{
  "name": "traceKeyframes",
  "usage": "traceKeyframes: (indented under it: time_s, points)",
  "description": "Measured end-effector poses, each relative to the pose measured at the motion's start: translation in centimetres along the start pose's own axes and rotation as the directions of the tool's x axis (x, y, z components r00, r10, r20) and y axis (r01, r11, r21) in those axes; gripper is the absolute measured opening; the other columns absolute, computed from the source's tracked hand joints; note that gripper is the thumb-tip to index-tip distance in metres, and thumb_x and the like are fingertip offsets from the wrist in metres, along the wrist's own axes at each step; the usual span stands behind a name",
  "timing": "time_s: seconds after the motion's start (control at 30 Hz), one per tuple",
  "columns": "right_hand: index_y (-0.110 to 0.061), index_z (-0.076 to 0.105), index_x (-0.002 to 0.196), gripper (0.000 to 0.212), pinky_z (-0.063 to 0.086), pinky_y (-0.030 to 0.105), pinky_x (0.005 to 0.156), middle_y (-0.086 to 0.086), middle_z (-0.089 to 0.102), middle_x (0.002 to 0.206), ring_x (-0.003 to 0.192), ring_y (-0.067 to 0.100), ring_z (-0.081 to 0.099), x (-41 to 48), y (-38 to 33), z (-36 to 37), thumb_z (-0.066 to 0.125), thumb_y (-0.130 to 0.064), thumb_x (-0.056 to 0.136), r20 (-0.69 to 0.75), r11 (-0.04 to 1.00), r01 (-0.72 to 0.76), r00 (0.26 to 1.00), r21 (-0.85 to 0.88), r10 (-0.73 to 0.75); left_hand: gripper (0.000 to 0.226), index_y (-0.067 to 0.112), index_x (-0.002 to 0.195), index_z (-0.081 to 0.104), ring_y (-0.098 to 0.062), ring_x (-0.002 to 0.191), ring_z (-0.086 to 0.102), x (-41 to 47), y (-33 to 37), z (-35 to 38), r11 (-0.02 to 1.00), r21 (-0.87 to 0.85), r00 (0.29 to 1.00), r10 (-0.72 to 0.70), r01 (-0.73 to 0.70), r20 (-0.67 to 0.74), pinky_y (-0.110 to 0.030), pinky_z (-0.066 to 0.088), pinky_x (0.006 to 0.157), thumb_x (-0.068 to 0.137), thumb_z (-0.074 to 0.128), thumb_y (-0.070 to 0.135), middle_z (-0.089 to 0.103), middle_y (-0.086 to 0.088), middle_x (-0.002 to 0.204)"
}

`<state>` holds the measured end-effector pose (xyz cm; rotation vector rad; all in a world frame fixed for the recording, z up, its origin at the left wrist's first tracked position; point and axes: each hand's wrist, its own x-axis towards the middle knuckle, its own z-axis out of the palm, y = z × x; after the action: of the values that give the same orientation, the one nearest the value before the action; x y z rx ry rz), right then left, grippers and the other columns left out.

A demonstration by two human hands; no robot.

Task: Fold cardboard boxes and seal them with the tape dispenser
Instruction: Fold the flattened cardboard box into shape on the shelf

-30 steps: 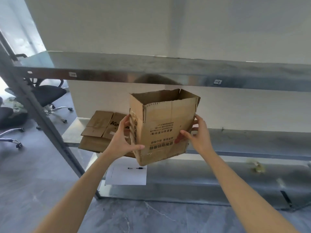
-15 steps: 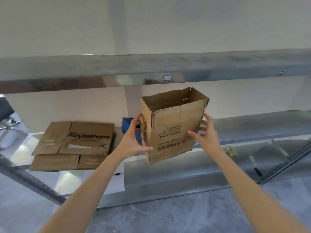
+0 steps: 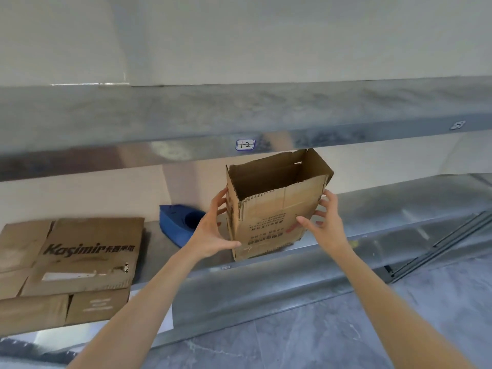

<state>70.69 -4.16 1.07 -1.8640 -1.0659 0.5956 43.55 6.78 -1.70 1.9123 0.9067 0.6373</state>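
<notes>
Cardboard box (image 3: pixel 271 214): upright with its open top tilted toward the camera, the top flaps standing up, dark print on the near face. It is held between both hands in front of the middle shelf (image 3: pixel 399 209), right of centre. Its bottom edge is level with the shelf's near lip; I cannot tell whether it rests there.
Left hand (image 3: pixel 210 233): grips the box's near-left corner, thumb across the lower near face, fingers spread on the left wall.
Right hand (image 3: pixel 326 227): holds the box's right side, thumb on the near face, fingers spread and curled around the right edge.
Blue tape dispenser (image 3: pixel 178 225): lies on the middle shelf, just behind the left hand and left of the box.
Flattened boxes (image 3: pixel 80 257): a stack at the left of the same shelf, the top 1 printed "Kasimir".
Upper shelf (image 3: pixel 159 115): metal, above the box, with a small label (image 3: pixel 245 144) reading "1-2" on its near edge.
Floor (image 3: pixel 346 328): grey marbled tile below the arms.
</notes>
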Motion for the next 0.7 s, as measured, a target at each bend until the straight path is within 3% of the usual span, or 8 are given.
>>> traceKeyframes:
  time_s: [0.17, 0.3, 0.37, 0.47, 0.6, 0.7]
  points:
    - [-0.027, 0.020, 0.146, 0.088, 0.050, 0.048, 0.102, 0.001, 0.043, 0.146, 0.124, 0.022, 0.053, 1.0, 1.4, -0.2, 0.079, -0.024, 0.080, 0.056, 1.000, -0.009, 0.998, -0.026, 0.011, 0.128, 0.072, 0.135, 0.003, 0.019, 0.124, 0.035, 1.8, -0.6, 0.4, 1.000, 0.025, 1.000, -0.004, 0.003, 0.023, -0.024, 0.038, 0.103, 0.063, 0.092, 0.015, 0.025, 0.041, 0.137]
    - [-0.026, 0.021, 0.145, 0.086, 0.049, 0.052, 0.102, 0.002, 0.045, 0.144, 0.124, 0.025, 0.053, 2.0, 2.0, 0.1, 0.079, -0.022, 0.081, 0.092, 0.998, 0.014, 0.996, -0.057, -0.008, 0.127, 0.076, 0.133, 0.005, 0.004, 0.128, 0.041, 2.1, -1.1, 0.6, 0.999, 0.027, 0.999, -0.043, 0.043, -0.018, -0.028, 0.042, 0.104, 0.065, 0.090, 0.011, 0.033, 0.024, 0.145]
    - [-0.026, 0.021, 0.145, 0.087, 0.050, 0.052, 0.101, 0.001, 0.046, 0.143, 0.121, 0.023, 0.055, 2.6, 2.1, 0.0, 0.080, -0.024, 0.080, 0.101, 0.997, 0.026, 0.995, -0.074, -0.018, 0.126, 0.076, 0.132, 0.005, 0.012, 0.122, 0.044, 2.1, -1.2, 1.0, 0.998, 0.030, 0.998, -0.046, 0.047, -0.047, -0.022, 0.044, 0.100, 0.065, 0.090, 0.011, 0.034, 0.021, 0.146]
    - [-0.026, 0.021, 0.145, 0.093, 0.051, 0.049, 0.100, -0.001, 0.047, 0.143, 0.121, 0.022, 0.055, 3.7, 2.0, -0.4, 0.083, -0.033, 0.076, 0.103, 0.994, 0.055, 0.994, -0.092, -0.045, 0.123, 0.071, 0.135, 0.006, 0.021, 0.119, 0.042, 2.1, -0.6, 1.7, 0.999, 0.016, 0.992, -0.046, 0.048, -0.118, -0.012, 0.045, 0.089, 0.066, 0.090, 0.013, 0.034, 0.024, 0.143]
    - [-0.029, 0.022, 0.141, 0.099, 0.053, 0.052, 0.096, -0.001, 0.049, 0.142, 0.120, 0.025, 0.056, 5.4, 1.6, -1.6, 0.084, -0.049, 0.067, 0.120, 0.991, 0.095, 0.989, -0.099, -0.082, 0.123, 0.050, 0.150, 0.012, 0.001, 0.130, 0.043, 2.3, 1.1, 2.6, 0.997, -0.027, 0.964, -0.070, 0.066, -0.255, -0.025, 0.046, 0.098, 0.062, 0.094, 0.027, 0.032, 0.020, 0.153]
    - [-0.032, 0.025, 0.139, 0.098, 0.056, 0.048, 0.092, -0.004, 0.050, 0.139, 0.117, 0.021, 0.057, 6.6, 1.6, -3.1, 0.080, -0.060, 0.062, 0.165, 0.983, 0.160, 0.976, -0.088, -0.144, 0.117, 0.044, 0.151, 0.017, 0.006, 0.130, 0.042, 2.1, 3.0, 3.0, 0.998, -0.040, 0.938, -0.062, 0.051, -0.341, -0.021, 0.046, 0.097, 0.064, 0.094, 0.029, 0.031, 0.024, 0.152]
